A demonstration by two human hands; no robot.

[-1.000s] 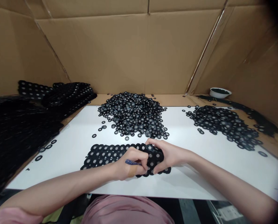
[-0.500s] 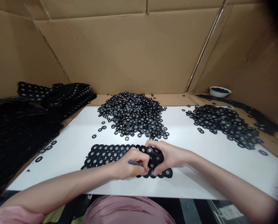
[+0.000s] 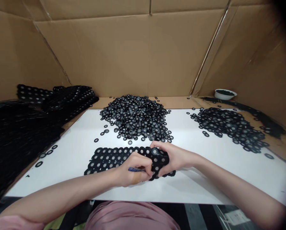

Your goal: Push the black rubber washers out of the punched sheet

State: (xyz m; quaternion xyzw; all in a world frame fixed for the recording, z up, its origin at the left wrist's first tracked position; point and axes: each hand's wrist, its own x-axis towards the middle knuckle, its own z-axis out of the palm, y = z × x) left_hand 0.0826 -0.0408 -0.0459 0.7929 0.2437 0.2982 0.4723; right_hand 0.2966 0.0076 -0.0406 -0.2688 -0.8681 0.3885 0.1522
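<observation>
A sheet of joined black rings [image 3: 113, 157] lies on the white board in front of me, its rows running left to right. My right hand [image 3: 175, 155] grips the sheet's right part from the far and near edges, thumb toward me, and bends it up a little. Pinched in my left hand [image 3: 135, 169] is a slim blue-handled tool [image 3: 133, 169], like a pen or a hook. Its tip is hidden by the fingers, close to the near edge of the sheet. A tan bandage wraps the base of that hand's thumb.
A big pile of loose black rings [image 3: 135, 118] stands beyond the sheet, with a smaller ring pile [image 3: 229, 126] at right. Black strands [image 3: 18, 134] and finished-looking ring sheets [image 3: 71, 97] lie at left. A white bowl [image 3: 225, 94] sits back right. Cardboard walls [image 3: 114, 57] surround the white board [image 3: 200, 188].
The sheet's right part has been drawn up and bunched slightly in my right hand. My left hand has shifted a little left, and the tool's handle shows more to the left.
</observation>
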